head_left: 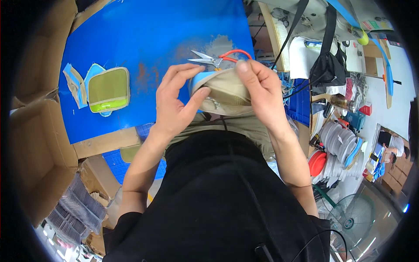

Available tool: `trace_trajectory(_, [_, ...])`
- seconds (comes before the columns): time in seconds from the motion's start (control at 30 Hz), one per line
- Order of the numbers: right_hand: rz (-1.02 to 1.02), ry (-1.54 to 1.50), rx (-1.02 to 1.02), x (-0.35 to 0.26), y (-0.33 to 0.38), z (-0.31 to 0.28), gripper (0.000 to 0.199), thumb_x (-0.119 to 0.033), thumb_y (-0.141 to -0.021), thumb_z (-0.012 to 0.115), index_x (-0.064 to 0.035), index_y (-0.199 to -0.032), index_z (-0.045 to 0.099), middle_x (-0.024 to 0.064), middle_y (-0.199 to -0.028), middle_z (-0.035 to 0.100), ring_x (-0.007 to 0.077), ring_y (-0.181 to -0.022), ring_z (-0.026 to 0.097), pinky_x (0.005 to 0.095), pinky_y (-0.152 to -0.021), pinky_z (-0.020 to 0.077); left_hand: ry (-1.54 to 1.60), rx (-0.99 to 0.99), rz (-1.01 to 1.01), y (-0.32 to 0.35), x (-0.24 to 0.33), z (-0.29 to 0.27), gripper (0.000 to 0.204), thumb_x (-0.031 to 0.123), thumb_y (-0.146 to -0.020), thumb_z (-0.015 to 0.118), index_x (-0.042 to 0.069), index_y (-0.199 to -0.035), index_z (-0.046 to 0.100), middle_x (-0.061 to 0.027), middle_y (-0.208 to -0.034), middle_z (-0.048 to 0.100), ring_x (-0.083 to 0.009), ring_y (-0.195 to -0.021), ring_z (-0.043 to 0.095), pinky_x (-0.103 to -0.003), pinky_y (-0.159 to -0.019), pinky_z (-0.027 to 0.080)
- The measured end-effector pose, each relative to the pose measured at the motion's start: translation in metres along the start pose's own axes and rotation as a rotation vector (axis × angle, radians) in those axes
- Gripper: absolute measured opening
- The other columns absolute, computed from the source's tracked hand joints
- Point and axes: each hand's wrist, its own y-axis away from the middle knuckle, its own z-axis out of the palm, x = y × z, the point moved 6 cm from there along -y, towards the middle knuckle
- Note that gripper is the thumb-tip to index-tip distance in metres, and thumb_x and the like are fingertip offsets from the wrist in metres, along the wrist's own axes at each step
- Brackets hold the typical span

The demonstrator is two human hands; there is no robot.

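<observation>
Between our left hand [176, 102] and right hand [257, 91], fingers of both pinched shut on it, sits the soft beige-and-blue fabric pouch [222, 89] (light, floppy); we judge its stitched edges grip best above the blue table [144, 39].

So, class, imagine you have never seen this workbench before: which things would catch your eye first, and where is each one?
First the two hands at the centre, left hand and right hand, both gripping a beige fabric piece with blue edging. Behind them lie red-handled scissors on the bright blue table. To the left on that table rests an olive-green pouch.
</observation>
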Motion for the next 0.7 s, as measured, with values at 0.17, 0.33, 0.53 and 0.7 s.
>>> trace_trajectory(0.17, [0.037,-0.084,-0.043,0.018,0.002,-0.007,0.036,-0.029,-0.105,0.063,-0.0088,-0.075,0.06,-0.0078,-0.07,0.055,0.0007,-0.064,0.044,0.0218,-0.056,0.035,0.127,-0.064,-0.314,0.015,-0.027,0.006,0.028,0.009,-0.099,0.064,0.004,-0.126,0.07,-0.0071,-0.105,0.071,-0.0157,-0.096,0.065,-0.027,-0.084,0.05])
trace_trajectory(0.33, [0.147,-0.297,0.053,0.048,-0.007,-0.05,0.03,-0.031,-0.104,0.061,-0.0098,-0.084,0.062,0.0063,-0.081,0.072,0.0136,-0.074,0.071,0.0267,-0.068,0.0565,1.227,-0.23,-0.894,0.034,-0.024,0.032,0.031,0.018,-0.103,0.064,-0.005,-0.123,0.067,-0.0093,-0.11,0.074,-0.0132,-0.097,0.071,-0.027,-0.087,0.054])
trace_trajectory(0.53, [0.02,-0.354,0.132,0.038,0.0,-0.05,0.035,-0.029,-0.102,0.067,-0.0138,-0.073,0.054,-0.0076,-0.069,0.047,0.0036,-0.061,0.04,0.0235,-0.056,0.0329,1.512,-0.299,-0.97,0.025,0.003,0.031,0.027,0.022,-0.103,0.062,-0.001,-0.117,0.067,-0.0085,-0.11,0.073,-0.0138,-0.098,0.071,-0.028,-0.088,0.055])
trace_trajectory(0.7, [-0.074,-0.339,0.017,0.029,-0.001,-0.05,0.041,-0.025,-0.1,0.069,-0.0152,-0.068,0.046,-0.0071,-0.068,0.044,0.0039,-0.061,0.036,0.0238,-0.056,0.0294,1.552,-0.344,-0.909,0.028,-0.001,0.026,0.022,0.02,-0.103,0.061,0.0,-0.112,0.066,-0.0101,-0.111,0.072,-0.0159,-0.1,0.07,-0.031,-0.09,0.055])
